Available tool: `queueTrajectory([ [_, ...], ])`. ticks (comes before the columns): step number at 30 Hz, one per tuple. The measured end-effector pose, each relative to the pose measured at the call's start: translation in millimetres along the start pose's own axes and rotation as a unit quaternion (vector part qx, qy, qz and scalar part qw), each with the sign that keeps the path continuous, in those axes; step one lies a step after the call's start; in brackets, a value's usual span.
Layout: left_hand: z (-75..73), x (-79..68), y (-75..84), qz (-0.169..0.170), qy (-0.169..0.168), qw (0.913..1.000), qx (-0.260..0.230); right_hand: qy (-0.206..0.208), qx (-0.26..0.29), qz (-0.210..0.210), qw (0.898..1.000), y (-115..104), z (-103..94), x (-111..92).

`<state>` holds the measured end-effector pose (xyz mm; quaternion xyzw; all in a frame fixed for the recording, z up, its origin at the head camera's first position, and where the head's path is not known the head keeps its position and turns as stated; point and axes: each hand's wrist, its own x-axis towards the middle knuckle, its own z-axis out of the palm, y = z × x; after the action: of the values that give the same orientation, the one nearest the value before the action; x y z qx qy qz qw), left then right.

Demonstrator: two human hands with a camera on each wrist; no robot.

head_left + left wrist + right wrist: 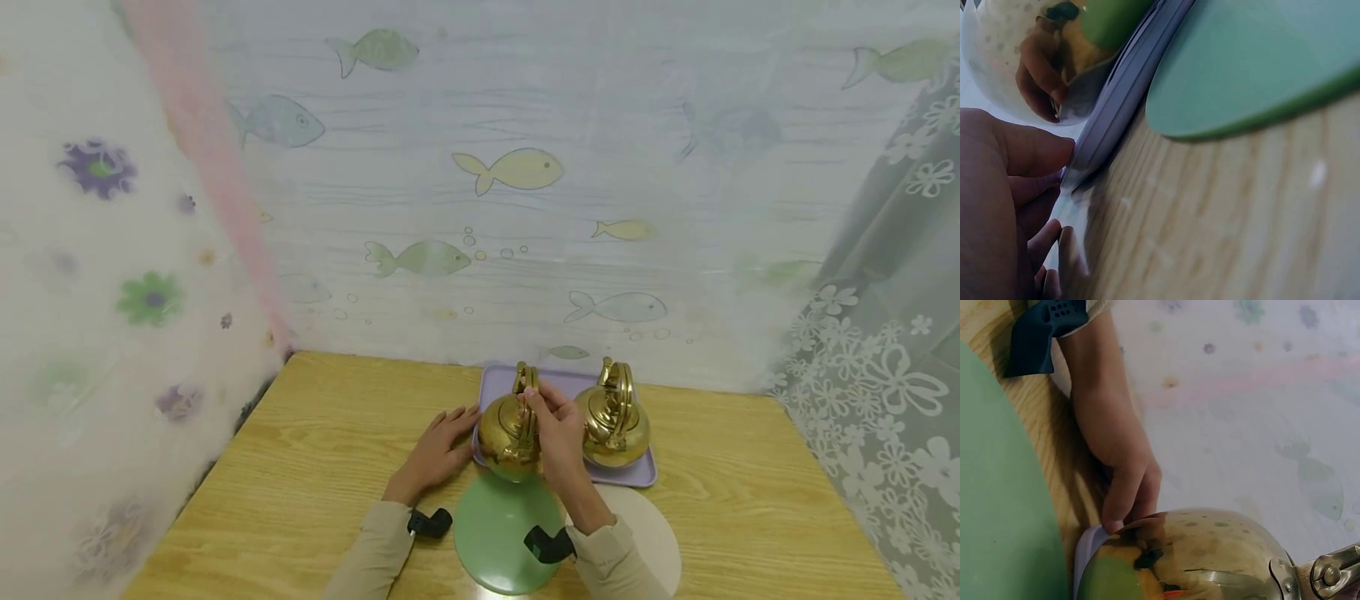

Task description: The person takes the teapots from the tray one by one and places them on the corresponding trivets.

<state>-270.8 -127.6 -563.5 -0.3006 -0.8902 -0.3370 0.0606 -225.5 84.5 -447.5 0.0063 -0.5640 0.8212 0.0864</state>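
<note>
Two shiny gold teapots with upright overhead handles stand side by side on a lavender tray (568,383). My right hand (562,437) grips the handle of the left teapot (498,433), thumb and fingertips closed near its top. At the tray's left edge rests my left hand (437,452), its thumb and fingertips touching the rim. The left wrist view shows that thumb (1041,150) against the tray's side, beside the teapot's rounded body. The right teapot (633,433) stands just beyond my right hand, untouched.
A green round plate (502,537) lies in front of the tray, between my forearms. To its right a cream round disc (656,533) is partly covered by my right sleeve. The wooden table (315,450) meets a fish-patterned curtain (420,200) at the back.
</note>
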Motion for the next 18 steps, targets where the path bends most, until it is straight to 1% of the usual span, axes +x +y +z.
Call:
queueTrajectory([
  [8,1.9,0.3,-2.0,-0.004,0.002,1.0,-0.001,-0.007,0.003,0.001,1.0,1,1.0,-4],
  [15,2.3,0.7,-1.5,-0.003,0.006,1.0,-0.001,-0.019,-0.017,0.001,1.0,0,0.5,-9],
  [18,1.4,0.5,-1.1,-0.001,0.009,1.0,-0.002,-0.027,-0.023,-0.006,0.999,0,0.3,-12],
])
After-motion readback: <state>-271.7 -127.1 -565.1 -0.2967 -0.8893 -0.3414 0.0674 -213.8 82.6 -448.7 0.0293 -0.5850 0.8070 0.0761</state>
